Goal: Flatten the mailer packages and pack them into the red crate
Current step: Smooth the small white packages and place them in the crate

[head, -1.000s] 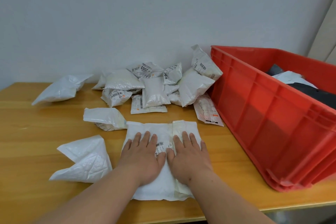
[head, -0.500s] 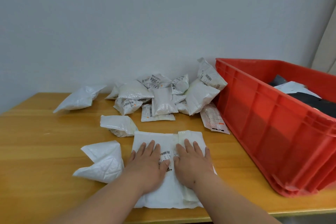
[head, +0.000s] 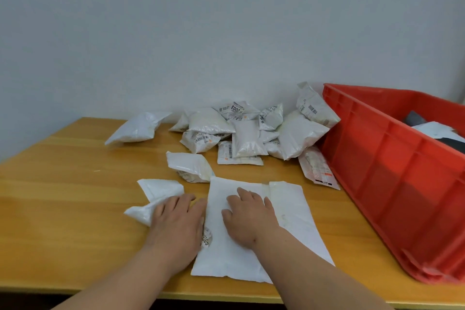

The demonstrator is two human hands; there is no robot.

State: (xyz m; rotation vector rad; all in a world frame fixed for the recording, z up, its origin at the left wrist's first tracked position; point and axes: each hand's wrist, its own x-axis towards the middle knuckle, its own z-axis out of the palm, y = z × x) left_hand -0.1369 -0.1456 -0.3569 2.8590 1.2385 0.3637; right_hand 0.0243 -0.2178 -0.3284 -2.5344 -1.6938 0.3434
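Both hands flat, fingers released: right hand (head: 247, 218) presses big white mailer (head: 289, 229) on counter (head: 63, 196) to squeeze air out; left hand (head: 176, 224) at its 9 o'clock edge. Red crate (head: 392, 166) at 3.

A parcel-packing workspace: labelled mailers (head: 247, 131) heaped on a wooden table (head: 63, 184) beside a red crate (head: 392, 173)

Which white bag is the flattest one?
The big white mailer at the front of the table, under the right hand. It lies flat like a sheet, while the bags in the pile by the wall look puffy.
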